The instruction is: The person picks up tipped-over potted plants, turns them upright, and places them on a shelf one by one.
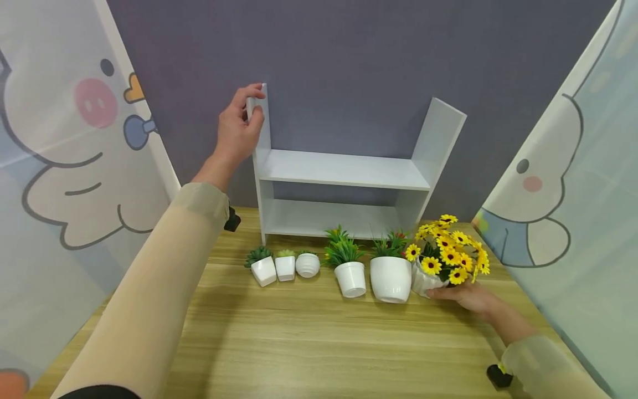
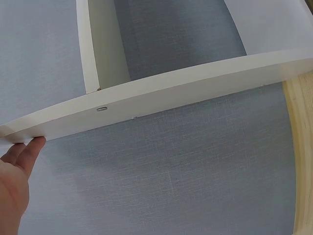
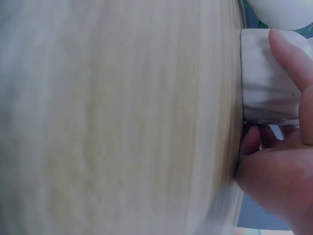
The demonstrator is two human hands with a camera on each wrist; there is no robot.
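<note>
A white two-tier shelf (image 1: 344, 169) stands at the back of the wooden table. My left hand (image 1: 240, 124) holds the upper end of its left side panel, with the thumb at the front edge; in the left wrist view the hand's fingers (image 2: 30, 152) touch the panel's outer face. At the row's right end, my right hand (image 1: 471, 296) grips the pale pot (image 1: 425, 279) of a plant with yellow flowers (image 1: 450, 256). In the right wrist view the thumb lies across the pot (image 3: 269, 78), with other fingers at its opposite side, low by the tabletop.
Left of the flowers stand a larger white pot (image 1: 391, 280) and a white pot with spiky leaves (image 1: 351, 279). Further left are small white succulent pots (image 1: 286, 267), all before the shelf. Printed cartoon panels (image 1: 533, 183) flank the table (image 1: 299, 349), and a grey wall (image 1: 344, 66) rises behind.
</note>
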